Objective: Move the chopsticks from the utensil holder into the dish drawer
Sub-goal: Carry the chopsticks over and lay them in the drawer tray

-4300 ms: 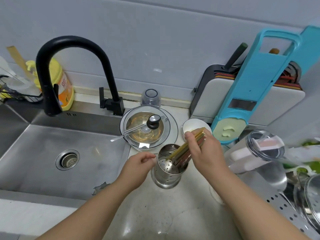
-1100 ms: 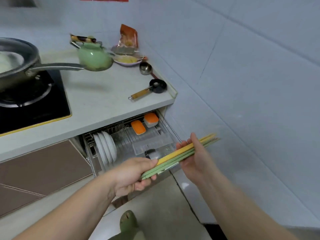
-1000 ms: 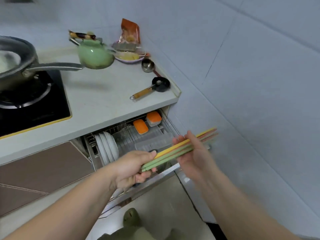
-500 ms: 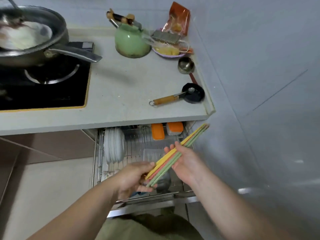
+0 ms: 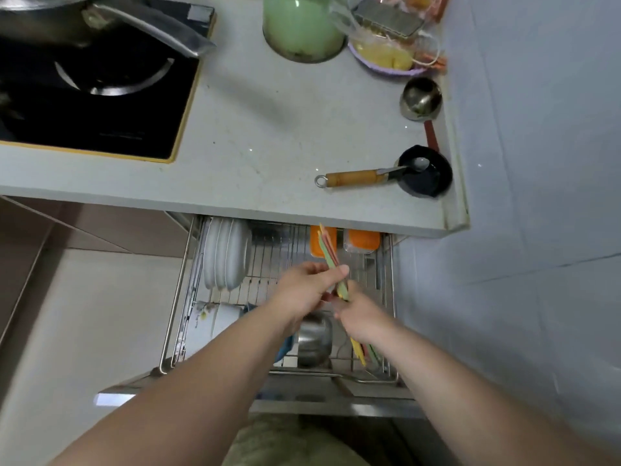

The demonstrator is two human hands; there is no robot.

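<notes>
Both hands are wrapped around the bundle of thin yellow, green and pinkish chopsticks [image 5: 328,247] right over the pulled-out wire-rack dish drawer [image 5: 188,264]. The left hand [image 5: 307,285] pinches the bundle near the middle, thumb on top; the right hand [image 5: 361,316] closes around it just below that, nearer the body. Tips stick out past the left-hand grip toward two orange-lidded boxes [image 5: 363,239]; the other ends poke out under the right hand. White plates [image 5: 225,257] stand left of the grip, and a shiny steel pot [image 5: 314,341] sits beneath it.
</notes>
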